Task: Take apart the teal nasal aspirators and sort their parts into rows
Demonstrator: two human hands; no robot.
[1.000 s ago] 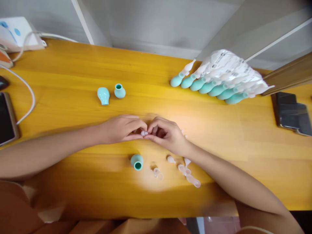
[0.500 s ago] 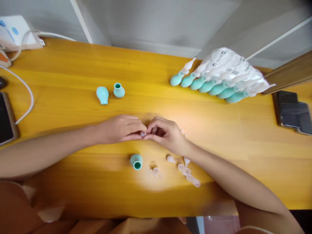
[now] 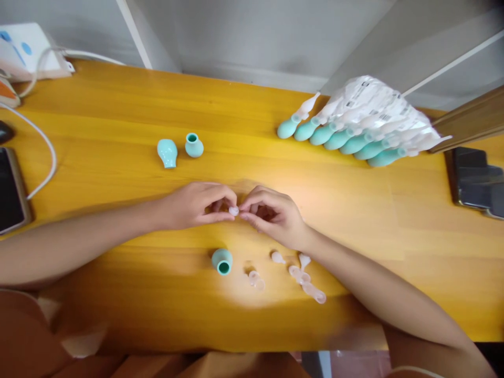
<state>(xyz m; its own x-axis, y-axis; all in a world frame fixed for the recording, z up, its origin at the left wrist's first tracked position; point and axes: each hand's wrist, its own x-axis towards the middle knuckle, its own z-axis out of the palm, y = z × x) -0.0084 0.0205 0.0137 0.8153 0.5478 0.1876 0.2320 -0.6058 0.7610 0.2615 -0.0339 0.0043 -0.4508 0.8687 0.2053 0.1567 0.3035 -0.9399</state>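
1. The small clear plastic piece (image 3: 233, 210) sits between my two hands, over the yellow table (image 3: 118, 105), on the far side of the teal bulb (image 3: 222, 261) that stands near my edge.
2. My left hand (image 3: 197, 205) has its thumb and forefinger closed on the piece from one side; the other fingers are curled in.
3. My right hand (image 3: 271, 215) meets it from the other side, fingertips pinched shut on the same piece, or on a second bit pressed against it. I cannot tell which; it is too small and blurred.
4. As I judge it, I am at the step of fitting two tiny clear parts together. The next move calls for a steady squeeze or twist, keeping both pinches tight so nothing slips.
5. Just beside that teal bulb, on its right, lie loose clear tips (image 3: 303, 278).
6. Beyond my hands, well apart from that bulb, two more teal bulbs (image 3: 179, 149) rest to the left.
7. Farther right, a row of packaged teal units (image 3: 354, 131) lies at the table's back edge.
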